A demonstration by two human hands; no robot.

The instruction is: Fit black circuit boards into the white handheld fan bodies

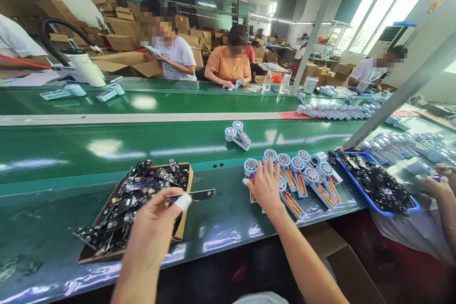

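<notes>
My left hand [153,228] is raised over a shallow cardboard tray [187,185] full of black circuit boards. Its taped fingertips pinch one narrow black circuit board [199,194] that sticks out to the right. My right hand [265,185] reaches forward with fingers spread and rests on a cluster of small fan housings [302,175], white round heads with orange-striped handles, laid in rows on the green bench [221,228]. One of its fingertips is taped as well.
A blue tray [374,206] of black boards lies at right, beside a co-worker's hands [441,183]. A green conveyor [107,147] carries more housings [238,135]. Across it sit several people, with cardboard boxes behind. A slanted metal post [392,102] rises at right.
</notes>
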